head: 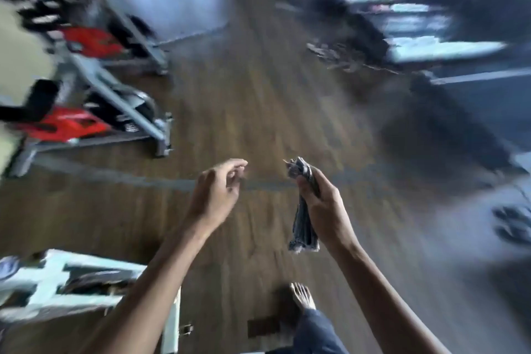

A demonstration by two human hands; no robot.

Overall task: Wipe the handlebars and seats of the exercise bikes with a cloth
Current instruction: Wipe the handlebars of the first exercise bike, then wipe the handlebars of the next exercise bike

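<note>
My right hand (321,204) grips a dark grey bunched cloth (304,227), which hangs down from my fist. To its left my left hand (218,190) is raised with loosely curled fingers and holds nothing. Two red and grey exercise bikes stand at the left, the nearer exercise bike (86,123) and the farther exercise bike (94,43), both well away from my hands. The whole view is blurred by motion.
A brown wooden floor (244,95) stretches ahead. A pale grey machine frame (71,290) sits at the lower left. Dark blurred equipment (431,112) fills the right side. My bare foot (301,296) shows below my hands.
</note>
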